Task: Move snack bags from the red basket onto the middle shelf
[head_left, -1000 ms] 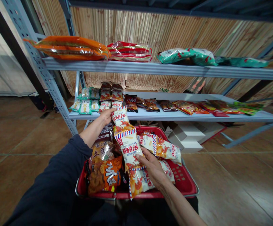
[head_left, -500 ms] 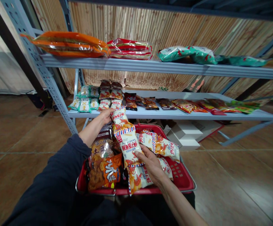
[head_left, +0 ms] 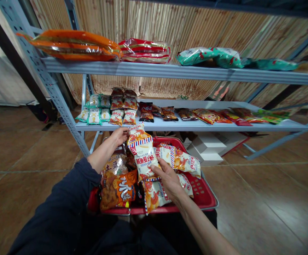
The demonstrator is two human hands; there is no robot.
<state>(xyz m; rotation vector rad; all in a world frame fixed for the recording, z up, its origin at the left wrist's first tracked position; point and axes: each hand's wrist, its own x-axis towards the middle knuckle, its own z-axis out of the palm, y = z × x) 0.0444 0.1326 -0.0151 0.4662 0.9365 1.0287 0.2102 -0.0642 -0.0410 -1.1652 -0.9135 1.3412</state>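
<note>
My left hand (head_left: 120,136) is closed on the left edge of a white and orange snack bag (head_left: 138,134), just in front of the lower shelf. My right hand (head_left: 167,176) grips a second bag of the same kind, a snack bag (head_left: 144,159) with red lettering, which overlaps the lower part of the first. Both are above a red shopping basket (head_left: 209,193). Inside the basket lie more matching bags (head_left: 187,163), an orange and brown snack bag (head_left: 120,189) and a brown potato snack bag (head_left: 114,165). My left fingertips are partly hidden.
The lower shelf (head_left: 164,126) carries small green and white packets (head_left: 94,116), stacked white and brown bags (head_left: 123,106) and several other snacks. Large bags (head_left: 76,46) lie on the upper shelf (head_left: 143,69). White boxes (head_left: 207,148) stand below, right of the basket.
The bag in my left hand has moved down and toward me, away from the stacked bags on the shelf, and is now more covered by the bag in my right hand. The view has shifted slightly.
</note>
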